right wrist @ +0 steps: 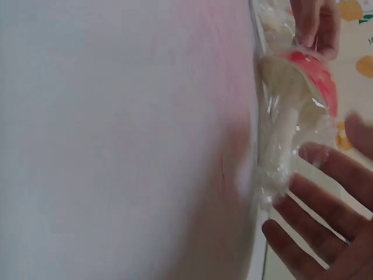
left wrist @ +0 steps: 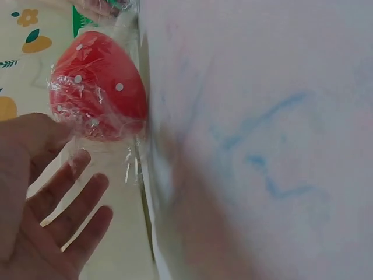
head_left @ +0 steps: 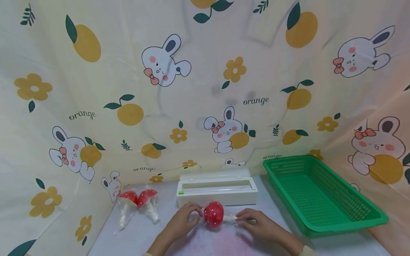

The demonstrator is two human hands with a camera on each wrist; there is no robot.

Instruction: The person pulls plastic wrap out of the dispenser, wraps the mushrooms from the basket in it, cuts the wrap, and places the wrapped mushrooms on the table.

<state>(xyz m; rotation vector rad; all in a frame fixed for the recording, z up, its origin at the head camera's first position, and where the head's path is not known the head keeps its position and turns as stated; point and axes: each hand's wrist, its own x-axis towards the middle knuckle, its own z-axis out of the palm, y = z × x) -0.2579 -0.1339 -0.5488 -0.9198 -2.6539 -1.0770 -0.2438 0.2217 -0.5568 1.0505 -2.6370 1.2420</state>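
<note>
A toy mushroom (head_left: 213,214) with a red, white-dotted cap and a pale stem lies sideways between the two hands, wrapped in clear plastic film. At the cap end, the left hand (head_left: 185,219) pinches the film between thumb and forefinger; its other fingers are spread in the left wrist view. The right hand (head_left: 258,224) is at the stem end, fingers spread and fingertips right at the wrapped stem (right wrist: 280,140), thumb held apart. Just behind the mushroom stands a white cling film box (head_left: 217,197) with its lid raised.
Two more wrapped red mushrooms (head_left: 148,206) lie at the left of the white table (head_left: 205,245). A green plastic basket (head_left: 344,224) stands on the right. Patterned cloth (head_left: 205,92) with rabbits and oranges hangs behind and at both sides.
</note>
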